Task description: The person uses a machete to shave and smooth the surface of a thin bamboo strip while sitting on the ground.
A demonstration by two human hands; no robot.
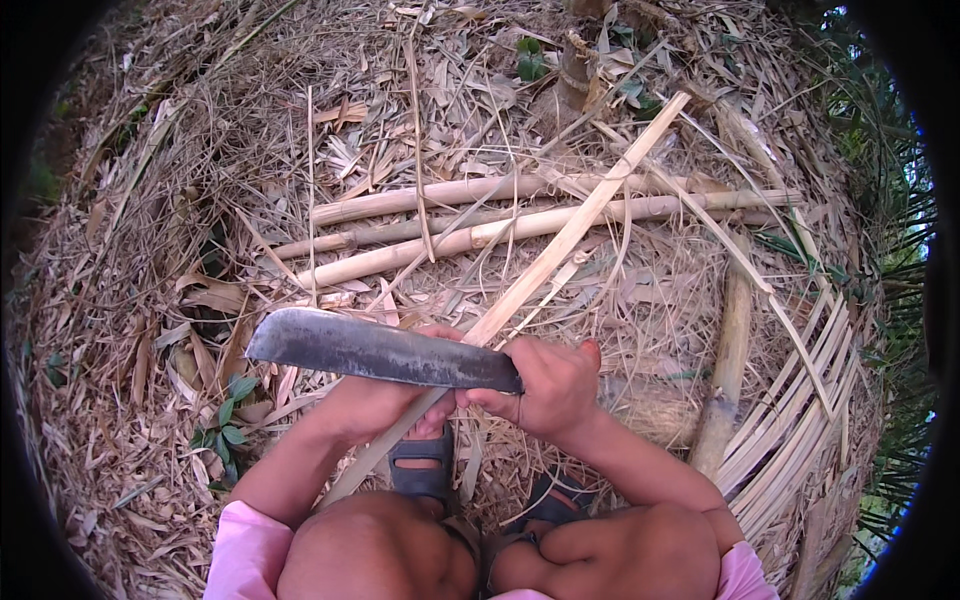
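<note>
My right hand (552,388) is closed round the handle end of a machete (385,350). Its broad dark blade points left and lies across a long, pale split bamboo strip (570,232). That strip slants from beside my left knee up to the far right. My left hand (388,402) grips the strip just below the blade, which hides part of the fingers. Thumb and fingertips of both hands come close together near the strip. The handle itself is mostly covered by my right hand.
Several bamboo poles (440,248) lie across the leaf litter ahead. Thin split strips (790,400) are bundled at the right, beside an upright-lying pole (733,340). A stump (576,70) stands at the back. My sandalled feet (422,468) are below my hands, between my bent knees.
</note>
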